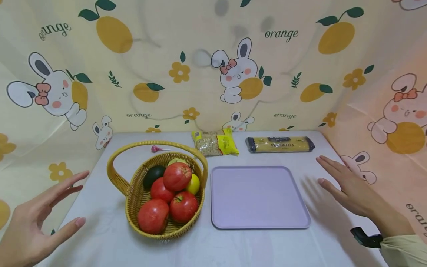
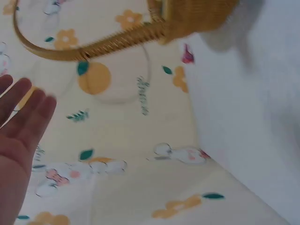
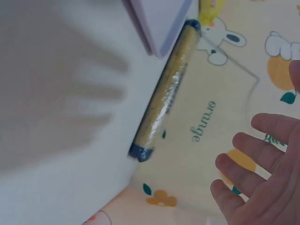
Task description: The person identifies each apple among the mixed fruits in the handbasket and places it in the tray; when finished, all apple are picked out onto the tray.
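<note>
My left hand [image 1: 40, 222] hovers at the left of the table, fingers loosely extended and nothing in it. To its right stands a wicker basket [image 1: 133, 211] with a tall arched handle. Several red apples [image 1: 153, 216], a dark green avocado-like fruit [image 1: 154, 177] and a yellow fruit [image 1: 193, 184] lie inside it; a paler yellow-green one is partly hidden behind the top apple. My right hand [image 1: 350, 189] is held over the right side with straight fingers, also holding nothing, nearest a lilac rectangular tray [image 1: 260, 198]. The spaghetti pack [image 3: 164, 93] shows beyond the fingers in the right wrist view.
Behind the tray lie a yellow-and-clear bag [image 1: 215, 142] of pale dry food and the spaghetti pack [image 1: 280, 144]. A lollipop [image 1: 155, 149] with a pink head rests behind the basket. Patterned cloth walls [image 1: 200, 92] enclose the white table [image 1: 110, 230] at the back and sides.
</note>
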The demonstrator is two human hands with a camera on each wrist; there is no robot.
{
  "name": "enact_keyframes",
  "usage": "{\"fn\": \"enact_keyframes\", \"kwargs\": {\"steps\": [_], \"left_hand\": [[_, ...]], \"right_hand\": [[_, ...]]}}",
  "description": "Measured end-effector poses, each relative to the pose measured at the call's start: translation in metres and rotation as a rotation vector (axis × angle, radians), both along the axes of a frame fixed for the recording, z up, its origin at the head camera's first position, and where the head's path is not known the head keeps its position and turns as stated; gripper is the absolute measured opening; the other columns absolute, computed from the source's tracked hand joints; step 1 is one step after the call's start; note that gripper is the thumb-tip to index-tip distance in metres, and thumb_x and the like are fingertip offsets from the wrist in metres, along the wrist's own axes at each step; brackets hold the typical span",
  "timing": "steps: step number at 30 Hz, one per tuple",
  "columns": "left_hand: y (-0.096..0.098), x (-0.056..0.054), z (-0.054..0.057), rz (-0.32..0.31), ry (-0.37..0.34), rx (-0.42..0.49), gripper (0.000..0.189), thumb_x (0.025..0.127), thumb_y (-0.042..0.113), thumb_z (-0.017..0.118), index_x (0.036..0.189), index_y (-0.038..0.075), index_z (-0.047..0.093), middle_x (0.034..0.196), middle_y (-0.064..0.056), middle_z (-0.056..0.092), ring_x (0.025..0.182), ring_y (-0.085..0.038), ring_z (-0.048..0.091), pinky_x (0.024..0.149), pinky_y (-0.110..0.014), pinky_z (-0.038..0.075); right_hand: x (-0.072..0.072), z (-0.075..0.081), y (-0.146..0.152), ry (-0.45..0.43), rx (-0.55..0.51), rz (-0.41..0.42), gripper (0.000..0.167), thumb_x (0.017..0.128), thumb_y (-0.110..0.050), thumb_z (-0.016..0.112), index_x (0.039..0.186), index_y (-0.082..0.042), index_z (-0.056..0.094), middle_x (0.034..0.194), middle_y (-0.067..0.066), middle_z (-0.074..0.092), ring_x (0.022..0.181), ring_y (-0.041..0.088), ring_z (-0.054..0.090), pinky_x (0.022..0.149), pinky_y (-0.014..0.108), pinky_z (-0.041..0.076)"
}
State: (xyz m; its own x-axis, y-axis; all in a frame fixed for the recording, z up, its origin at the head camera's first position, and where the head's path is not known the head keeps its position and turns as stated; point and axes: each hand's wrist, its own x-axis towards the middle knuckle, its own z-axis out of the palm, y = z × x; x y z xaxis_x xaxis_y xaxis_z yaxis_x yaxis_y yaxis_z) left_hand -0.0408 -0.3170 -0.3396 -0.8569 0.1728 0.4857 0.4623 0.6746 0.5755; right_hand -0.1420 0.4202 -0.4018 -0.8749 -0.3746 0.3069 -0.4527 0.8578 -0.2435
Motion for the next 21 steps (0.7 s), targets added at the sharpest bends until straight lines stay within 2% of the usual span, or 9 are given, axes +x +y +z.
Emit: {"fn": "enact_keyframes", "kwargs": {"steps": [3,4,6,8,12,13,16,19,21], "left_hand": [[0.013,0.006,0.001,-0.034,-0.076,0.004,0.102,0.070,-0.009,0.097,0.160,0.015,0.056,0.158,-0.005,0.063,0.128,0.002,0.063,0.108,-0.002,0.041],[0.019,0.007,0.001,-0.014,-0.118,-0.015,0.100,0.074,-0.002,0.098,0.161,0.021,0.055,0.158,0.000,0.063,0.127,0.005,0.062,0.106,0.001,0.039],[0.029,0.004,-0.002,-0.028,-0.147,-0.034,0.098,0.077,0.005,0.098,0.162,0.027,0.054,0.156,0.005,0.064,0.126,0.005,0.062,0.105,0.001,0.039],[0.040,-0.003,-0.004,-0.055,-0.149,-0.042,0.096,0.079,0.008,0.098,0.161,0.029,0.054,0.154,0.007,0.065,0.126,0.003,0.063,0.105,-0.001,0.040],[0.059,-0.022,-0.011,-0.111,-0.101,-0.040,0.092,0.079,0.008,0.098,0.159,0.028,0.057,0.152,0.007,0.068,0.123,0.000,0.067,0.104,-0.007,0.047],[0.063,-0.027,-0.013,-0.122,-0.090,-0.039,0.091,0.079,0.008,0.098,0.159,0.029,0.058,0.151,0.007,0.069,0.122,-0.001,0.069,0.103,-0.009,0.050],[0.077,-0.044,-0.020,-0.143,-0.094,-0.035,0.086,0.083,0.011,0.095,0.157,0.032,0.059,0.150,0.009,0.069,0.121,-0.003,0.071,0.101,-0.018,0.056],[0.090,-0.061,-0.028,-0.167,-0.127,-0.009,0.079,0.087,0.013,0.093,0.157,0.032,0.060,0.150,0.007,0.069,0.121,-0.012,0.074,0.103,-0.025,0.059],[0.099,-0.071,-0.034,-0.181,-0.149,0.009,0.075,0.090,0.015,0.091,0.156,0.028,0.060,0.151,0.004,0.068,0.124,-0.020,0.074,0.106,-0.024,0.057]], "right_hand": [[-0.001,0.003,-0.003,0.015,0.010,0.007,0.073,0.106,-0.025,0.070,0.172,-0.020,0.038,0.172,0.019,0.045,0.166,0.003,0.020,0.139,0.032,-0.003],[-0.001,0.004,-0.004,0.020,0.019,0.006,0.073,0.106,-0.026,0.070,0.172,-0.020,0.038,0.171,0.019,0.046,0.166,-0.001,0.019,0.139,0.033,-0.004],[-0.001,0.005,-0.007,0.016,0.043,-0.004,0.073,0.107,-0.028,0.069,0.173,-0.021,0.036,0.171,0.019,0.045,0.167,0.004,0.021,0.139,0.034,-0.006],[-0.001,0.005,-0.010,-0.007,0.049,-0.021,0.074,0.108,-0.030,0.068,0.173,-0.022,0.035,0.172,0.019,0.044,0.167,0.019,0.028,0.136,0.025,-0.005],[-0.003,0.001,-0.016,-0.061,0.006,-0.039,0.074,0.108,-0.030,0.069,0.173,-0.023,0.035,0.173,0.020,0.042,0.154,0.049,0.044,0.130,0.014,0.005],[-0.005,-0.001,-0.018,-0.068,-0.007,-0.038,0.073,0.108,-0.029,0.069,0.173,-0.022,0.036,0.172,0.020,0.042,0.151,0.052,0.046,0.131,0.017,0.009],[-0.008,-0.007,-0.022,-0.092,-0.045,-0.036,0.072,0.108,-0.028,0.070,0.172,-0.021,0.039,0.171,0.022,0.044,0.149,0.056,0.047,0.135,0.049,0.027],[-0.012,-0.012,-0.026,-0.122,-0.069,-0.033,0.070,0.107,-0.028,0.071,0.171,-0.019,0.041,0.170,0.024,0.045,0.149,0.057,0.046,0.120,0.075,0.036],[-0.014,-0.014,-0.029,-0.138,-0.081,-0.033,0.070,0.107,-0.028,0.071,0.170,-0.017,0.042,0.169,0.025,0.045,0.149,0.058,0.046,0.114,0.079,0.038]]}}
